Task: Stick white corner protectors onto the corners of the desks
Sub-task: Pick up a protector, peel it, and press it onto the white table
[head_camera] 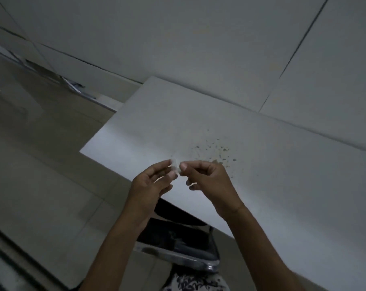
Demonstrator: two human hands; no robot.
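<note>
A small white corner protector (175,166) is pinched between the fingertips of both hands, held above the near edge of a white desk (199,127). My left hand (151,181) grips its left side with thumb and forefinger. My right hand (207,177) touches its right side with thumb and forefinger, its other fingers curled. The desk's near-left corner (81,151) lies bare to the left of the hands. The piece is blurred and small, so its exact shape is unclear.
Dark specks (217,152) are scattered on the desk just beyond my right hand. A black chair with a metal frame (178,240) sits under the desk edge below my arms. Tiled floor (41,164) spreads to the left; white wall panels (178,38) rise behind.
</note>
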